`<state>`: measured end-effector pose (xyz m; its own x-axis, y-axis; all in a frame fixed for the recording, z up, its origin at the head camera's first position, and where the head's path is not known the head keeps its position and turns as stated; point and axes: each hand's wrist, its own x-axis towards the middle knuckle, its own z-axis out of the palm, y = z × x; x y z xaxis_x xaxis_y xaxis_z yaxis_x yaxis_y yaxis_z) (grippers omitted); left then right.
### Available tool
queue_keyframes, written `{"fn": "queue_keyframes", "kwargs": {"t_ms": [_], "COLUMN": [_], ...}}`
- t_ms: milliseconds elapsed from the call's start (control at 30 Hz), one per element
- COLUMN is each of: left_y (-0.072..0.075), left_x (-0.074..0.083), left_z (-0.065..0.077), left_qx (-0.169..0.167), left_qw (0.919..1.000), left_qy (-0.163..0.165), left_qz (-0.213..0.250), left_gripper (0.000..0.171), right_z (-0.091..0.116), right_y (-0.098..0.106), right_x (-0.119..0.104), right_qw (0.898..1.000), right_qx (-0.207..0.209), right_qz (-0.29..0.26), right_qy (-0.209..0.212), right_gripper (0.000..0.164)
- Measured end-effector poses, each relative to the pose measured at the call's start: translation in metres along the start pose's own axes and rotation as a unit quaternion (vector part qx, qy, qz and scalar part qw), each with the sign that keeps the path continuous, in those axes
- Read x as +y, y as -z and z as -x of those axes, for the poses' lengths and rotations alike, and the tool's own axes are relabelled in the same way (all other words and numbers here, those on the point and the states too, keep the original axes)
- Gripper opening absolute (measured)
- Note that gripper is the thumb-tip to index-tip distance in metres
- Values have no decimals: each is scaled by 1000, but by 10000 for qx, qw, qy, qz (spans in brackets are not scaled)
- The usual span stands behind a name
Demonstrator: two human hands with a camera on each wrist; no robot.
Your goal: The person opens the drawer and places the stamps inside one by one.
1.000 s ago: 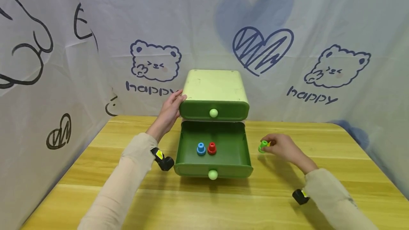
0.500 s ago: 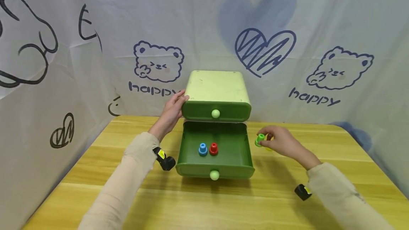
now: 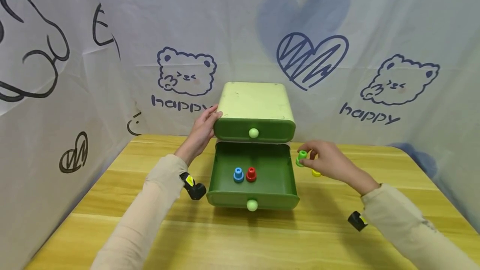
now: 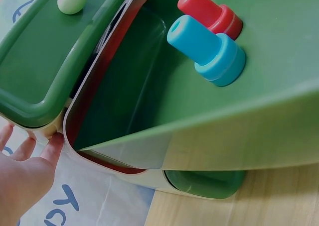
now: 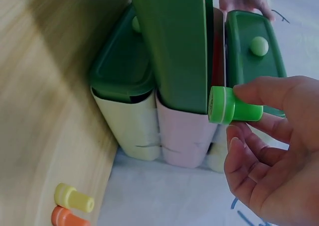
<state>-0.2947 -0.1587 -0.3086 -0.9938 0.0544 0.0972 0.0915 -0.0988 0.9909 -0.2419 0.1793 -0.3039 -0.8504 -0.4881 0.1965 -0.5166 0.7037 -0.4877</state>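
Observation:
Between thumb and fingers, my right hand [image 3: 328, 162] pinches a green stamp [image 3: 301, 158], a short cylinder with a wider base. It is held above the table, just right of the pulled-out middle drawer [image 3: 275, 170]. Inside that drawer a blue stamp [image 3: 238, 175] and a red stamp [image 3: 251, 174] stand upright side by side. My left hand [image 3: 200, 134] rests against the left side of the drawer cabinet [image 3: 256, 100], near its top. In the left wrist view, the fingers [image 4: 52, 149] touch the cabinet's wall, extended rather than wrapped round it.
A yellow stamp [image 5: 75, 198] and an orange stamp [image 5: 70, 217] are on the wooden table [image 3: 180, 236], to the right of the cabinet. The top drawer [image 3: 232, 130] is closed. A white cloth with drawings [image 3: 240, 24] hangs behind the table.
My right hand has lifted the green stamp off the table and moved it up and slightly left, toward the drawer. The left hand stays against the cabinet.

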Motion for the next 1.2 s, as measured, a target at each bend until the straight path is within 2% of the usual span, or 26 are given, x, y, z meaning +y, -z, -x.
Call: {"fn": "queue_keyframes", "kwargs": {"t_ms": [167,467,767,1200], "left_y": [0,0,-1,1], "left_x": [-1,0,0,1], "left_z": [0,-1,-1,1], "left_qx": [7,-56,-17,-112], "left_qw": [10000,10000,10000,9999], "left_qy": [18,-4,32,23], "left_qz": [10,20,42,11], "left_gripper": [64,64,64,64], "right_z": [-1,-9,-19,-39], "right_y": [0,-2,-5,-21], "right_x": [-9,-19,-21,-32], "right_qw": [9998,9980,9911,9803], "right_qx": [-87,-493,-1048,-1786], "right_qz": [67,-283,-418,-802], "right_qy": [138,266,699,265], "right_gripper": [26,29,21,18]}}
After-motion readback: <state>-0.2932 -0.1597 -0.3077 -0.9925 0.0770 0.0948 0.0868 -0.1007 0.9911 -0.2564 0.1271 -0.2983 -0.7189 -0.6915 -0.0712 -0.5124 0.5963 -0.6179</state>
